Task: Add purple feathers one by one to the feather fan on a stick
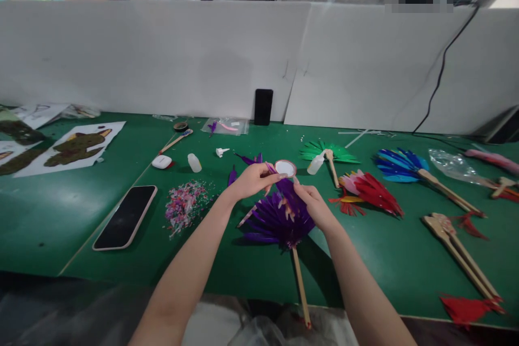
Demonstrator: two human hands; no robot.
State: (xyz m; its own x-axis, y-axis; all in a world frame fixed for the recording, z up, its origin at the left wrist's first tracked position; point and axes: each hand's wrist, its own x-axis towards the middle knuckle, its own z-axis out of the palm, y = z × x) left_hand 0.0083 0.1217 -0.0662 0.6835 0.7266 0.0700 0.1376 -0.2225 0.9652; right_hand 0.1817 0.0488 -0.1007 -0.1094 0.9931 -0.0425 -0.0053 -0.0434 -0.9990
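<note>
Both my hands are raised in front of me over a purple feather fan [263, 221], whose wooden handle [300, 286] points toward me past the table's front edge. My left hand [259, 178] is closed in a pinch. From the right, my right hand [312, 201] pinches with thumb and finger, its tips close to the left hand's. Between them is a purple feather [288, 190], overlapping the fan below. Just behind the fingertips shows a round white dish or lid [286, 168] with a dark rim. Loose purple feathers [232, 175] lie left of it.
Left on the green table are a phone [125, 219], a sequin heap [184, 205] and a small bottle [194, 162]. To the right are another bottle [315, 164], green [312, 152], blue [399, 165] and red [377, 194] feather fans, and wooden handles [458, 248]. A white partition [162, 59] stands behind.
</note>
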